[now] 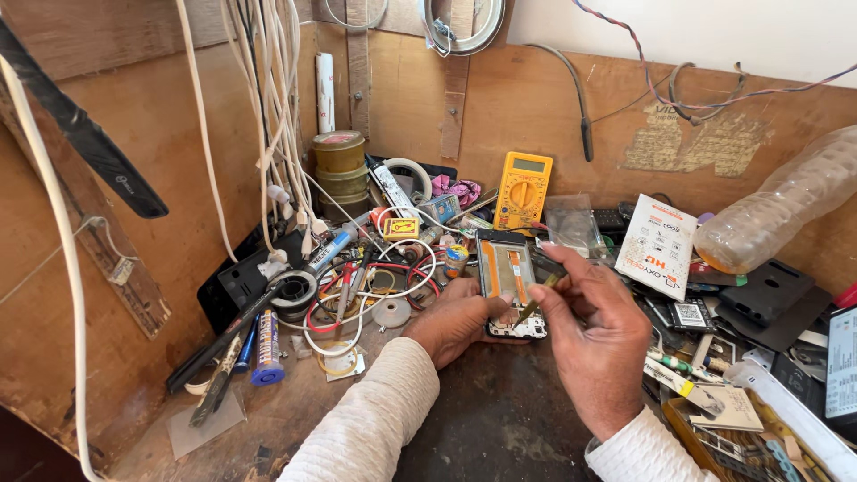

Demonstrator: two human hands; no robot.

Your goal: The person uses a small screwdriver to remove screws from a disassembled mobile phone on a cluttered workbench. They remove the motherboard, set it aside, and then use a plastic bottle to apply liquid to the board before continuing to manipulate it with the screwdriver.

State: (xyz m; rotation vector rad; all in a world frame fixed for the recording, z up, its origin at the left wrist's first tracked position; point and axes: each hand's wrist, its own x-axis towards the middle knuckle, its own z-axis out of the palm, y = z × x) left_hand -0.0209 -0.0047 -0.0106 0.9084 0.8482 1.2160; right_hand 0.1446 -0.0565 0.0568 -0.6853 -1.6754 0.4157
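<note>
Hands worked an opened phone (505, 272): left hand (455, 319) steadied it, right hand (596, 332) pinched tweezers (534, 303) for careful probing.

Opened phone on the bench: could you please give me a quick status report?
Left hand steadies the opened phone. Right hand pinches a thin tool, tip at the phone's lower end. Loose wires close on the left.
</note>
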